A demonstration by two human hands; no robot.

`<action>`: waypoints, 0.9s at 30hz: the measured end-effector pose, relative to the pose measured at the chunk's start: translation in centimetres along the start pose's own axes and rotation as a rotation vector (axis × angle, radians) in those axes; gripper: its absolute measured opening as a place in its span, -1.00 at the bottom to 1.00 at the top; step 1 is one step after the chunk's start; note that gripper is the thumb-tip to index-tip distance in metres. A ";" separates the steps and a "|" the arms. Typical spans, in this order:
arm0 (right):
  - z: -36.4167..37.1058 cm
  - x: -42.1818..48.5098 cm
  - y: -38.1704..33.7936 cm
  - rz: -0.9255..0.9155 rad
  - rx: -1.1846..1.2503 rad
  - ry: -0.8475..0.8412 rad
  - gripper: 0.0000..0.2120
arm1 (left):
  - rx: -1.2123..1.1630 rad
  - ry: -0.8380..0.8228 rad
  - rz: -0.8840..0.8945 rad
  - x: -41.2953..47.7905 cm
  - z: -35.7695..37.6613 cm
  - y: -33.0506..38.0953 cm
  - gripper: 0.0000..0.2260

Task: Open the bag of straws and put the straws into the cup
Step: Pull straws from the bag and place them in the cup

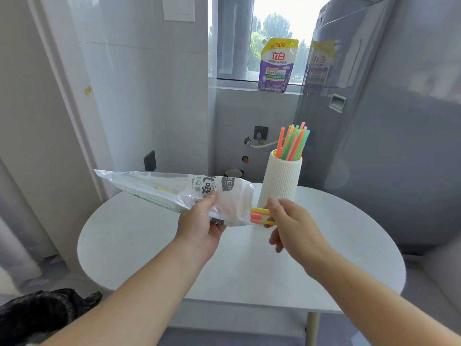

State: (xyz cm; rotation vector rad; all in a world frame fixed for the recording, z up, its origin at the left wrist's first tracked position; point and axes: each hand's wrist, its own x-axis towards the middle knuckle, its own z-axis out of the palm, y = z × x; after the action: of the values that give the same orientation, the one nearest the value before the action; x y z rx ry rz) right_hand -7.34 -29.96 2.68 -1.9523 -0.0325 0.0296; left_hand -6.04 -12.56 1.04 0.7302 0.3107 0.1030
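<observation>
My left hand grips a clear plastic straw bag near its open right end and holds it level above the table. A few yellow and orange straws stick out of the bag's mouth, and my right hand pinches their ends. Just behind them stands a tall white ribbed cup with several coloured straws upright in it. The bag looks almost flat, with a faint yellow straw showing inside.
The round white table carries only the cup. A grey washing machine stands close on the right. A purple detergent pouch sits on the window sill. A black plastic bag lies at the lower left, off the table.
</observation>
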 end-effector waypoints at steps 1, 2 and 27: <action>0.1 -0.1 0.1 0.039 0.107 -0.010 -0.71 | 0.005 -0.005 0.009 0.0 0.1 0.0 -0.79; 0.2 -0.1 0.1 0.062 0.205 -0.010 -0.77 | 0.010 -0.014 0.018 0.0 0.1 0.0 -0.78; -3.1 1.1 1.1 0.005 0.409 0.111 -0.94 | -0.038 -0.007 0.007 0.6 -0.1 0.3 -0.82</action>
State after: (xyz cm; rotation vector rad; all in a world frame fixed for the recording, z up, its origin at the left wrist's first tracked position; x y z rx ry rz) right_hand -6.08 -33.21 2.83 -1.5422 0.0488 -0.0640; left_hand -5.53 -12.12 1.04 0.6938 0.2985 0.1132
